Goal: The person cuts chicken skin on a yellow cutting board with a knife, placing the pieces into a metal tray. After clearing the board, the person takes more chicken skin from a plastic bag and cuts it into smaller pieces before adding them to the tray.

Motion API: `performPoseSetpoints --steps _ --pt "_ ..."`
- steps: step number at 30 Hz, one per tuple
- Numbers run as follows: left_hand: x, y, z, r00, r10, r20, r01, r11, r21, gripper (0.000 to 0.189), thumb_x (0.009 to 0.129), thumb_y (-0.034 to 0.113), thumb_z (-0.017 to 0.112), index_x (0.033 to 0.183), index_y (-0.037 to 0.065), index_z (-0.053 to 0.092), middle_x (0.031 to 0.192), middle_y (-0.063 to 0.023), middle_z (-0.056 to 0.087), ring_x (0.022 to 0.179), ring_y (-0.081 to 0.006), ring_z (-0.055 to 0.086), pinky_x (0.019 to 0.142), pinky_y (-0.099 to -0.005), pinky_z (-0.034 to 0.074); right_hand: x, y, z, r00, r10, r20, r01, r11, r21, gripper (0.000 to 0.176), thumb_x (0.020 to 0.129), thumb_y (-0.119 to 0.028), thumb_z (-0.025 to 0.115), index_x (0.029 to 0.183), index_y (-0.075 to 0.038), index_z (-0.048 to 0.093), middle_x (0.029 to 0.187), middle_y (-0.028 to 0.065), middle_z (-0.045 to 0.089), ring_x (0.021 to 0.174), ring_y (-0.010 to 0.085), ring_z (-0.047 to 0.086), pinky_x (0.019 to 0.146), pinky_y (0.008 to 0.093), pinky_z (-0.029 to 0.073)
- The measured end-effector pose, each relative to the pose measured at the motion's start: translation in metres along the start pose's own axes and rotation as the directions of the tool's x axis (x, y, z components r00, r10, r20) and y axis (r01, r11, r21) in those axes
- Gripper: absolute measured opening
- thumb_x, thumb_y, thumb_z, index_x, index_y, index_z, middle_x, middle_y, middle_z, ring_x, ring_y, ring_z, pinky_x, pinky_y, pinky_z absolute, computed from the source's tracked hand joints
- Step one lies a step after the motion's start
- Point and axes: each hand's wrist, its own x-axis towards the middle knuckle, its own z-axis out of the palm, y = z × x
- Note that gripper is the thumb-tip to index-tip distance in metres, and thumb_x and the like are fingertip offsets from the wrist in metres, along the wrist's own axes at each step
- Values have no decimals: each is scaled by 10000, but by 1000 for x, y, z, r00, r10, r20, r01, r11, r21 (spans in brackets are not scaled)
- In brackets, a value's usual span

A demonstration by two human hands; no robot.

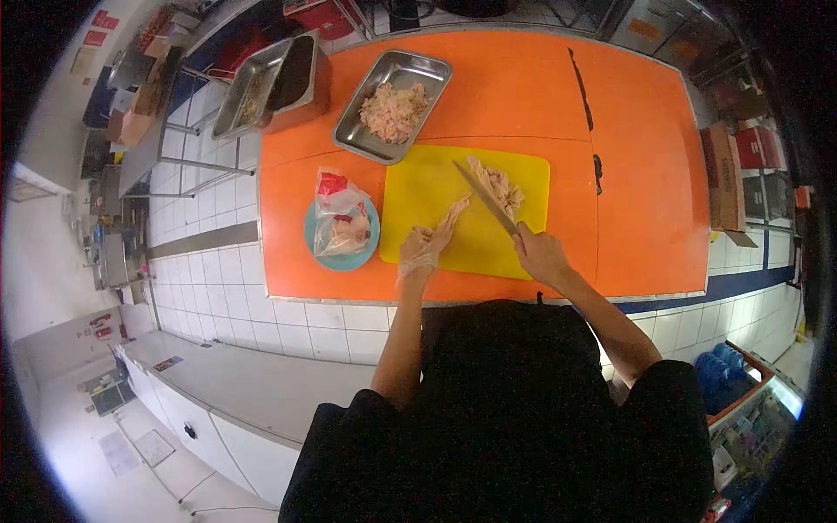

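A yellow cutting board (410, 187) lies on the orange table. My left hand (420, 248), in a clear plastic glove, is closed around a strip of pale meat (457, 209) at the board's lower left. My right hand (540, 254) grips a large knife (485, 197) by its handle at the board's lower right. The blade slants up and to the left. Beside the blade, on its right, is a heap of pale meat pieces (499, 185). The strip's free end points toward the blade, apart from it.
A metal tray (347, 131) holding chopped meat (394, 112) touches or nearly touches the board's top left. A deeper metal container (296, 113) stands at the table's left corner. On a light blue plate (349, 261) rests a plastic bag (338, 209) with red print.
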Motion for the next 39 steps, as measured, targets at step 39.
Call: performPoseSetpoints --steps 39 --pt "11 -3 38 972 177 -152 -196 974 -116 223 950 176 682 1065 -9 731 936 -246 706 941 -417 670 804 -496 520 -31 11 10 954 -4 299 51 987 -150 352 1048 -300 460 1261 -28 523 770 251 698 753 450 714 660 621 542"
